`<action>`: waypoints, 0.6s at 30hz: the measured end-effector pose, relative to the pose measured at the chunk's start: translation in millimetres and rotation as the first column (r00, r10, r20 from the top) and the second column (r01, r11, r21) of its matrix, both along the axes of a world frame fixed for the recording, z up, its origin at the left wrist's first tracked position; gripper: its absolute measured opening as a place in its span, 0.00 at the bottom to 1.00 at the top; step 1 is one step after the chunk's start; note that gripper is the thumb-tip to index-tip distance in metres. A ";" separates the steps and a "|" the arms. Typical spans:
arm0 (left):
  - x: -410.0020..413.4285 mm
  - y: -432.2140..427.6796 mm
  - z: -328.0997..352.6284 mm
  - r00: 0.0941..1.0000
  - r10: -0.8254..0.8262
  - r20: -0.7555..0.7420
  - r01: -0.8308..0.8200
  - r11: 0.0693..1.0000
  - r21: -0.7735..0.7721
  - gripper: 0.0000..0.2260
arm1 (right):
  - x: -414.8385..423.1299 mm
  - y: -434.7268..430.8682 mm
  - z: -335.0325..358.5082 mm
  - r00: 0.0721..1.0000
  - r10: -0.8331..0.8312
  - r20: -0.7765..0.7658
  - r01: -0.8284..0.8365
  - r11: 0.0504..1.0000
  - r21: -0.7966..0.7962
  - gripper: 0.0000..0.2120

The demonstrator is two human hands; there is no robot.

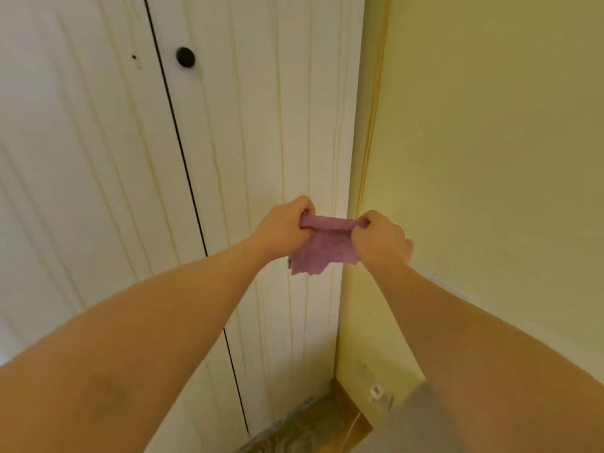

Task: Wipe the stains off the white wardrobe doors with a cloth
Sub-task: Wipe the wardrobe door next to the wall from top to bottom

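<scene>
Left hand (283, 229) and right hand (379, 240): fingers curled, each pinching one end of the cloth (322, 248). The top edge is pulled into a rolled band between them. The rest hangs as a soft, fuzzy purple flap with a ragged lower edge.

The cloth is in front of the right wardrobe door (261, 125); contact cannot be told.

Both doors are white and smooth with vertical grooves, split by a dark seam.
- Round black knob (185, 57): 11 o'clock of the cloth.
- Small dark speck (134, 57) on the left wardrobe door (81, 158): 9 o'clock of the knob.
- Matte yellow-green wall (490, 125): 3 o'clock of the cloth.
</scene>
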State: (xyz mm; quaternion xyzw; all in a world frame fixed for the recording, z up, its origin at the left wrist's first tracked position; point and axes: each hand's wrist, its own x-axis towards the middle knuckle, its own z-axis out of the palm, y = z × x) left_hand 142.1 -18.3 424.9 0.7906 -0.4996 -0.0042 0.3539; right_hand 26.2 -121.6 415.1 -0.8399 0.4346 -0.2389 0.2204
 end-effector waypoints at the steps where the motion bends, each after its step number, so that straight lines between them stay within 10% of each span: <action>1: 5.8 6.6 18.6 1.000 0.013 0.014 -0.013 0.999 -0.032 0.08 | 6.4 4.7 18.2 1.000 0.018 0.019 -0.018 1.000 0.015 0.12; 8: 31.7 53.5 134.8 0.994 0.067 -0.085 -0.089 0.951 -0.297 0.13 | 47.0 41.0 112.5 0.989 0.121 -0.081 -0.136 0.968 -0.213 0.13; 12: 36.1 69.5 187.1 0.990 -0.032 -0.136 -0.027 0.912 -0.410 0.14 | 68.5 56.2 165.3 0.962 0.155 0.226 -0.124 0.982 -0.146 0.11; 18: 40.2 92.0 267.3 0.975 -0.220 0.009 0.199 0.861 -0.468 0.18 | 104.9 77.2 251.0 0.452 0.008 0.892 -0.556 0.785 0.274 0.15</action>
